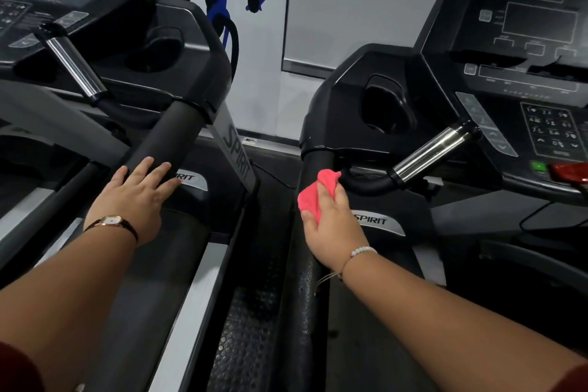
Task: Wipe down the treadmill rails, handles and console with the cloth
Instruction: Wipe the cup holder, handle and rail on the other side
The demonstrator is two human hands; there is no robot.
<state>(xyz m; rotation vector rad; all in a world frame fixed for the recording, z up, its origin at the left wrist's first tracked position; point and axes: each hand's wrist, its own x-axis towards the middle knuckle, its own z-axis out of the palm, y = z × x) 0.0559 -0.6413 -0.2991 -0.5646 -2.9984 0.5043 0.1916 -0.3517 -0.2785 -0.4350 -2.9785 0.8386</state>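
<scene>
Facing two black treadmills side by side: right treadmill (343, 89) under the wiping, left treadmill (197, 51) merely leaned on. Up on the right machine, a broad console (537, 25) with dark screen and keypad, well apart from both hands and, by that, probably not yet reached. Below it, the dark padded right rail (307, 289) running down toward the camera, with a curved handle (366, 183) branching off near its top and ending in a chrome grip (436, 149). Opposite, the left rail (159, 149), same build. Left hand (133, 197) laid flat on that left rail, fingers straight and spread, holding nothing. Right hand (334, 219) wrapped over the upper end of the right rail, fingers curled round the cloth (313, 197) and pressing it to the rail just beside the handle's root. Pink, small, bunched, spilling out past the thumb side and fingertips; likely light, soft and limp, so best kept balled in the palm with a pad of it under the fingers, re-folded for a fresh face. Likely to slide easily on the chrome and drag more on the padded rail; light pressure advisable over the console keys. On the wrists, a watch (113, 221) left and a bead bracelet (362, 251) right.
</scene>
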